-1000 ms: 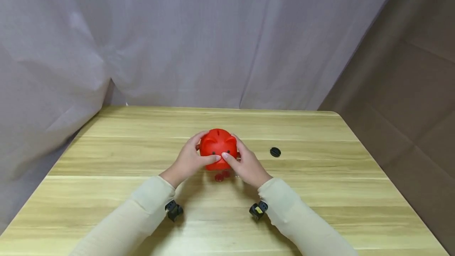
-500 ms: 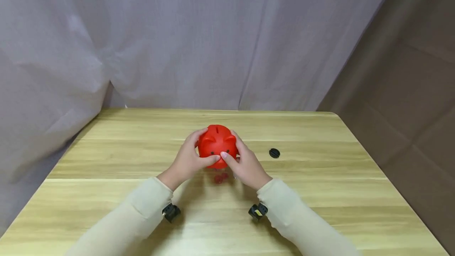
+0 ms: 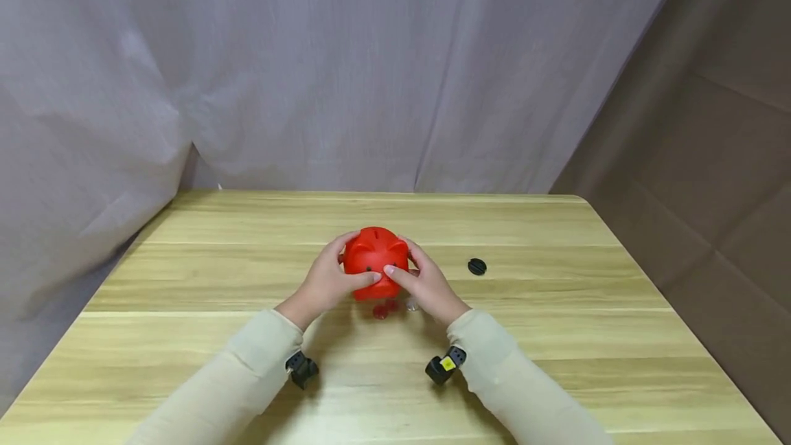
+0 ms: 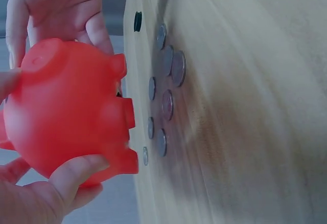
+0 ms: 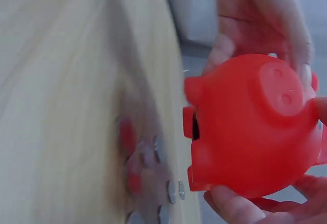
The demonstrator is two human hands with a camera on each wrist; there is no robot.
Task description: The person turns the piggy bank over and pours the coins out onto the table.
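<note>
A red piggy bank (image 3: 375,261) is held between both hands just above the middle of the wooden table (image 3: 556,335), snout towards the person. The left hand (image 3: 325,282) cups it from 9 o'clock, fingers curled round the back and the thumb pressed on the face near the snout. The right hand (image 3: 428,285) mirrors this from 3 o'clock, its thumb meeting the left one at the front of the bank. Both hands are wrapped closely on the bank, which sits between the palms with its top and coin slot left uncovered.

In the left wrist view the piggy bank (image 4: 69,111) has its feet clear of the tabletop, with a gap between feet and wood. A scatter of silver coins (image 4: 168,88) lies on the table directly under it. The right wrist view shows the piggy bank (image 5: 253,127) again off the surface, with the coins (image 5: 148,183) blurred and tinted red below.

From the head camera a few coins (image 3: 386,308) peek out at 6 o'clock of the bank, between the wrists. A small round black plug (image 3: 476,266) lies on the table at 3 o'clock of the bank, well apart from the right hand.

No brand, label or writing can be read on the bank, the coins or the plug.
</note>
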